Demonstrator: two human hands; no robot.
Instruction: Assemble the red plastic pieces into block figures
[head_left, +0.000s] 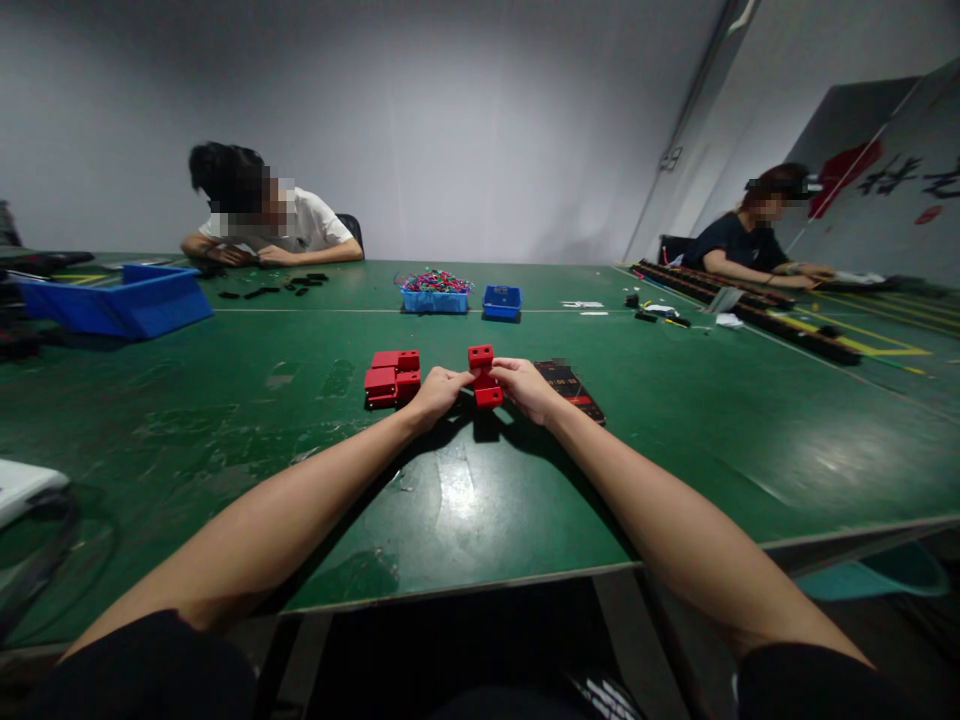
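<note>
Between my two hands, just above the green table (420,520), is a red block with round holes (484,378) and a narrower middle. My left hand (438,393) pinches its left side with thumb and fingertips. From the right, my right hand (523,386) grips the same block, its fingers closed at the middle. Left of my left hand lies a stack of similar red blocks (381,380), several together. A dark phone (581,392) with lit digits on its screen rests on the table beside my right hand, partly behind it.
Farther back stand a blue bin full of coloured wires (435,297), a small blue tray (502,302) and, at left, a large blue bin (124,305). Black pieces (289,287) lie near a person (277,220). Another person (750,235) sits at right by long dark strips (780,330).
</note>
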